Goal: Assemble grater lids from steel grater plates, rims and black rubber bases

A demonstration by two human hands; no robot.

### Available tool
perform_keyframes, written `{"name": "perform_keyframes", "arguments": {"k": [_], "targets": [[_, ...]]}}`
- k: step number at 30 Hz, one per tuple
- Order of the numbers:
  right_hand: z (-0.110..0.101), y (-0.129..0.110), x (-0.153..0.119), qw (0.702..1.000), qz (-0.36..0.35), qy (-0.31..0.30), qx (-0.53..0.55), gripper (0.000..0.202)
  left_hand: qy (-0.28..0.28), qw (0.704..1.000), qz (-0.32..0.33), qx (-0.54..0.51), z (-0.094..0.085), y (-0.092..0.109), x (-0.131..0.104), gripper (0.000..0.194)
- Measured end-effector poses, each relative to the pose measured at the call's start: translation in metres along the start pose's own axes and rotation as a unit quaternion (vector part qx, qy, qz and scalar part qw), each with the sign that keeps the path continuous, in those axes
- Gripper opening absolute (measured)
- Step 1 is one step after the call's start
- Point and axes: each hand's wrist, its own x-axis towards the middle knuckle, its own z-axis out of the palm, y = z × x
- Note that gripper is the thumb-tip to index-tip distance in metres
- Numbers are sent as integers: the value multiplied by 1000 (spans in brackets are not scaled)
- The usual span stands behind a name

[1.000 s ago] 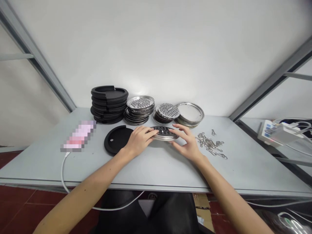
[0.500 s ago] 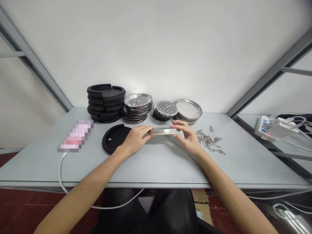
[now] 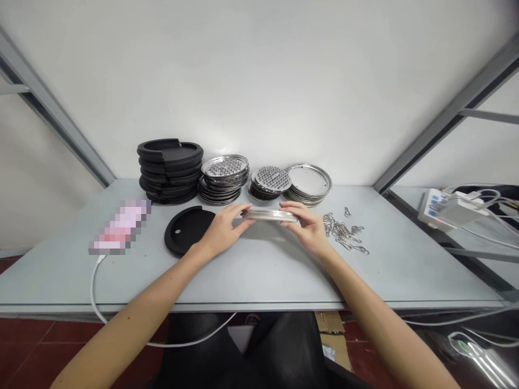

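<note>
Between my two hands a round silvery metal disc [image 3: 270, 215] is held almost edge-on above the table. My left hand [image 3: 224, 227] pinches its left rim, thumb below and fingers above. On the opposite rim, my right hand [image 3: 307, 224] grips in the same way. The disc's upper face hardly shows. Left of my left hand lies a black round holder [image 3: 187, 231] with a raised rim and a small hole, partly covered by that hand. Small metal snap hooks [image 3: 343, 231] lie loose in a heap just right of my right hand.
Along the wall stand a stack of black round holders [image 3: 171, 170], ridged rimmed metal discs [image 3: 225, 178], smaller ridged discs [image 3: 271, 181] and plain metal plates [image 3: 308, 181]. A blurred phone [image 3: 121, 226] with a white cable lies left. A power strip [image 3: 436, 208] sits at right.
The disc has tilted a little, so its ridged top shows less and its edge more. Both hands keep their hold. The whole view has shifted slightly.
</note>
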Motion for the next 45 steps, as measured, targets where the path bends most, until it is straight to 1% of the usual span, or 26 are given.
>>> {"name": "perform_keyframes", "arguments": {"k": [2, 4, 6, 8, 10, 11, 14, 16, 18, 21, 23, 25, 27, 29, 32, 34, 37, 40, 42, 45], "targets": [[-3, 2, 2, 998, 39, 15, 37, 25, -5, 998, -43, -43, 0, 0, 1, 34], [-5, 3, 4, 995, 74, 18, 60, 27, -25, 995, -65, -75, 0, 0, 2, 31], [-7, 6, 5, 992, 100, 14, 78, 31, -37, 992, -76, -89, 1, 1, 2, 28], [-7, 8, 5, 990, 115, 7, 85, 33, -19, 994, -72, -78, 0, 2, 0, 27], [-7, 7, 4, 993, 104, 9, 62, 34, 6, 998, -41, -47, 0, 3, -1, 25], [-6, 6, 3, 996, 85, 14, 32, 34, 14, 999, -17, -26, -1, 3, -2, 24], [-2, 1, 1, 996, 2, 20, -90, 37, 14, 997, 52, 50, -2, 1, -4, 24], [1, -2, 0, 989, -35, -3, -144, 41, 11, 993, 73, 91, -2, 1, -4, 25], [3, -2, -2, 985, -55, -31, -158, 42, 6, 990, 90, 111, -1, 0, -5, 25], [3, 2, -3, 986, -68, -50, -141, 34, 3, 987, 117, 107, 0, 0, -4, 24], [2, 4, -3, 990, -56, -52, -115, 31, 11, 991, 106, 86, 1, 0, -4, 26], [1, 5, -3, 994, -34, -49, -89, 29, 16, 995, 72, 64, 1, -1, -3, 34], [0, 5, -2, 997, -21, -38, -70, 28, 9, 998, 44, 49, 1, -3, -2, 39], [-1, 5, 0, 998, -14, -29, -54, 26, -1, 999, 40, 37, -1, -6, -2, 38], [-3, 4, 1, 999, -4, -28, -32, 26, -3, 998, 52, 28, -3, -11, -2, 33], [-3, 4, 1, 999, 0, -26, -33, 26, -3, 997, 61, 44, -4, -12, -2, 32], [-3, 3, 0, 997, -5, -22, -78, 27, -11, 993, 74, 88, -4, -11, -3, 32], [-1, 0, -1, 991, -28, -49, -125, 41, -20, 988, 79, 135, -3, -9, -4, 31], [0, -2, -2, 988, -43, -72, -130, 48, -25, 984, 79, 159, -3, -8, -5, 31], [2, 0, -2, 987, -60, -90, -121, 41, -27, 982, 75, 173, -2, -8, -6, 30]]}}
